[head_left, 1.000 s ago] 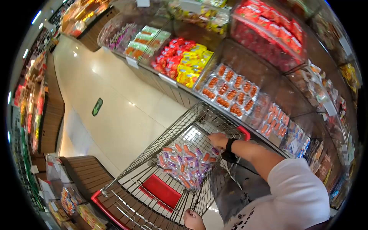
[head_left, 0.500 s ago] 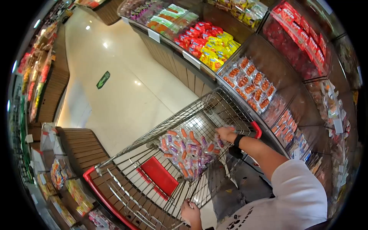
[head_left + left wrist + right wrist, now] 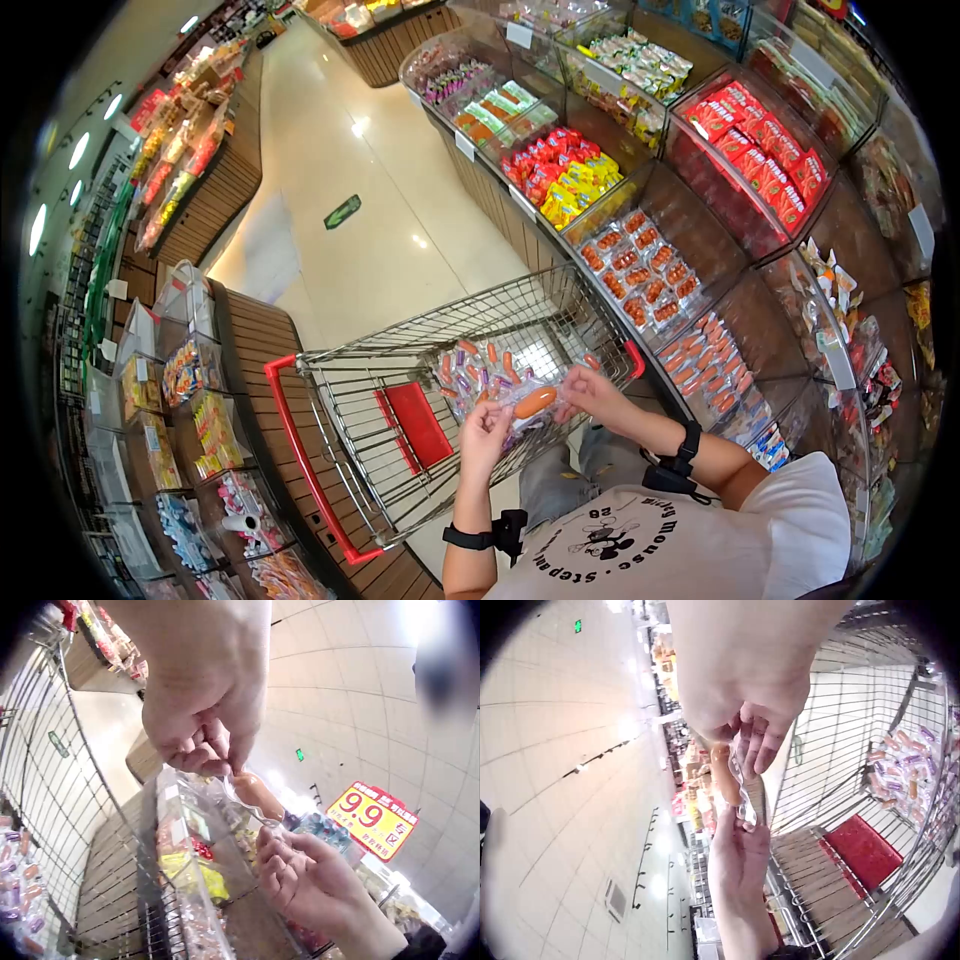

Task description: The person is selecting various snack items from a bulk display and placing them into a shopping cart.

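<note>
A single reddish-brown sausage (image 3: 536,402) in a clear plastic wrapper is held up between both hands over the shopping cart (image 3: 345,352). My left hand (image 3: 485,432) pinches one end of the wrapper with thumb and fingers. At the other end, my right hand (image 3: 598,395) pinches the wrapper too. The left wrist view shows the wrapped sausage (image 3: 256,795) stretched between the two sets of fingertips. Below the hands, inside the cart, lies a heap of small wrapped sausages (image 3: 904,776), some with purple labels; the hands partly cover it in the head view.
Along the right run clear bins with sausage packs (image 3: 640,265), red and yellow packets (image 3: 580,190) and red bags (image 3: 765,150). A wood-slatted display (image 3: 265,370) stands on the left. Pale floor (image 3: 370,240) with a green arrow sign (image 3: 342,212) stretches ahead. The cart has a red handle (image 3: 285,430).
My right hand has come back from over the cart's far part toward my body. My left hand has risen from beside the cart, and both now hold the wrapped sausage. The head view has shifted.
</note>
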### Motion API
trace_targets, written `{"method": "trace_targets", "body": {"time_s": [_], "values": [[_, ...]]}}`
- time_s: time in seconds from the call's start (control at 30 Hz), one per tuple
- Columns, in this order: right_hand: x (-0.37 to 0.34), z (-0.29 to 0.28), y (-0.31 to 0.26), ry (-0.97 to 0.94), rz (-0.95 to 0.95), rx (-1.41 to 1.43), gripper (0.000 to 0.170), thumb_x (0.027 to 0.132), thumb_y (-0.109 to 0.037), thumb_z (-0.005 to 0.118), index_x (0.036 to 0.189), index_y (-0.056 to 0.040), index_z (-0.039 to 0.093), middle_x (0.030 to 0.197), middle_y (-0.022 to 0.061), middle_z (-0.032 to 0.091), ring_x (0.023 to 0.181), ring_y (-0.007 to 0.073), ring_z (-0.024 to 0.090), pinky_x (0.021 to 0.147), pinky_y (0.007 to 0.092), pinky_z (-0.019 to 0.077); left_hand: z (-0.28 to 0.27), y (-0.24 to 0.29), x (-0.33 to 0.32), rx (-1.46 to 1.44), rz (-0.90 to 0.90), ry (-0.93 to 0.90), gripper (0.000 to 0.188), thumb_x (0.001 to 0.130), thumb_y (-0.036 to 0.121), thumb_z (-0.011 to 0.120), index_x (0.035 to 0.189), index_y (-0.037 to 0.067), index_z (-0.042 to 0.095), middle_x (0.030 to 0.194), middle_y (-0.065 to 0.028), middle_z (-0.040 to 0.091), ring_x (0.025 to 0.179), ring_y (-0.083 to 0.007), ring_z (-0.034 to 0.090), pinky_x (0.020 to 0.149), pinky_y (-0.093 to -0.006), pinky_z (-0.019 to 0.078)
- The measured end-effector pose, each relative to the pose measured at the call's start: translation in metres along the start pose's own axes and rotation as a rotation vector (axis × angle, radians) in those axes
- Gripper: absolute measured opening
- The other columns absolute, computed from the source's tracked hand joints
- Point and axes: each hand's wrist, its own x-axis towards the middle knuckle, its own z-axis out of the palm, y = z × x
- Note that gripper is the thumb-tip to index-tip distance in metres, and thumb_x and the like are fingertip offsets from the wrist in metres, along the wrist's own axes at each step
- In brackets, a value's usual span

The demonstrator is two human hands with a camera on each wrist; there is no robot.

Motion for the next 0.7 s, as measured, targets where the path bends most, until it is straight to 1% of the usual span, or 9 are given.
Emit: {"method": "trace_targets", "body": {"time_s": [0.13,0.23,0.27,0.37,0.4,0.5,0.53,0.63,0.7], "values": [[-0.028,0.003,-0.047,-0.013,-0.012,-0.045,0.018,0.079,-0.014,0.048,0.092,-0.0038,0.041,0.067,0.0066,0.051,0.058,0.0116,0.052,0.054,0.0239,0.0445,0.020,0.030,-0.016,0.012,0.176,-0.067,0.006,0.075,0.005,0.054,0.078,0.002,0.050,0.066,-0.0003,0.053,0.055,-0.0034,0.046,0.048,-0.0152,0.0359],[-0.045,-0.002,-0.066,-0.059,-0.014,0.012,0.024,0.077,-0.018,0.051,0.095,-0.0040,0.043,0.066,0.0053,0.052,0.055,0.0093,0.049,0.055,0.0227,0.0443,0.047,0.062,-0.036,-0.122,0.141,-0.048,0.005,0.074,0.004,0.055,0.073,0.004,0.050,0.062,0.0015,0.053,0.052,-0.0034,0.047,0.049,-0.0152,0.0370],[-0.054,0.002,-0.076,-0.032,-0.068,0.052,0.016,0.078,-0.012,0.049,0.090,-0.0026,0.047,0.069,0.0054,0.052,0.058,0.0111,0.051,0.054,0.0228,0.0449,0.048,0.058,-0.037,-0.060,0.211,-0.097,0.005,0.077,0.007,0.051,0.079,0.002,0.052,0.074,-0.0040,0.055,0.059,-0.0064,0.050,0.052,-0.0161,0.0392],[-0.086,-0.003,-0.089,0.142,-0.673,-0.129,0.006,0.077,-0.003,0.048,0.082,-0.0030,0.052,0.071,0.0055,0.053,0.061,0.0127,0.053,0.054,0.0235,0.0460,0.092,0.079,-0.058,-0.234,0.387,-0.033,0.018,0.082,0.015,0.045,0.088,0.000,0.052,0.095,-0.0117,0.052,0.072,-0.0120,0.054,0.057,-0.0180,0.0433],[-0.097,-0.008,-0.098,0.181,-0.943,-0.407,0.013,0.070,0.006,0.050,0.077,-0.0021,0.055,0.080,0.0085,0.055,0.070,0.0159,0.055,0.058,0.0259,0.0473,0.099,0.076,-0.057,-0.403,0.340,-0.138,0.031,0.085,0.021,0.038,0.105,-0.001,0.044,0.098,-0.0120,0.050,0.080,-0.0145,0.053,0.065,-0.0210,0.0451],[-0.137,-0.025,-0.123,0.066,-1.339,-1.036,0.022,0.063,0.010,0.052,0.081,-0.0016,0.057,0.088,0.0113,0.055,0.076,0.0185,0.056,0.064,0.0268,0.0472,0.119,0.097,-0.073,-0.641,0.084,-0.519,0.034,0.084,0.020,0.040,0.112,0.000,0.037,0.097,-0.0125,0.051,0.081,-0.0152,0.054,0.066,-0.0224,0.0447],[-0.146,-0.030,-0.122,0.042,-1.359,-1.017,0.029,0.061,0.011,0.050,0.086,-0.0019,0.057,0.096,0.0130,0.053,0.078,0.0215,0.057,0.067,0.0274,0.0470,0.128,0.104,-0.080,-0.568,0.112,-0.494,0.041,0.081,0.013,0.046,0.116,0.000,0.029,0.091,-0.0121,0.053,0.078,-0.0137,0.054,0.067,-0.0223,0.0439],[-0.163,-0.039,-0.122,0.143,-1.316,-0.857,0.025,0.063,0.010,0.048,0.082,-0.0032,0.058,0.099,0.0134,0.052,0.077,0.0217,0.057,0.067,0.0269,0.0471,0.143,0.110,-0.083,-0.339,0.335,-0.493,0.037,0.076,0.004,0.050,0.110,-0.002,0.036,0.085,-0.0110,0.055,0.074,-0.0112,0.054,0.066,-0.0202,0.0431],[-0.174,-0.041,-0.124,0.179,-1.096,-0.548,0.025,0.074,0.004,0.042,0.097,-0.0021,0.050,0.102,0.0136,0.050,0.089,0.0201,0.052,0.074,0.0274,0.0435,0.155,0.115,-0.088,-0.283,0.353,-0.414,0.022,0.073,-0.002,0.053,0.093,-0.002,0.045,0.081,-0.0084,0.056,0.072,-0.0086,0.053,0.065,-0.0187,0.0423]]}}
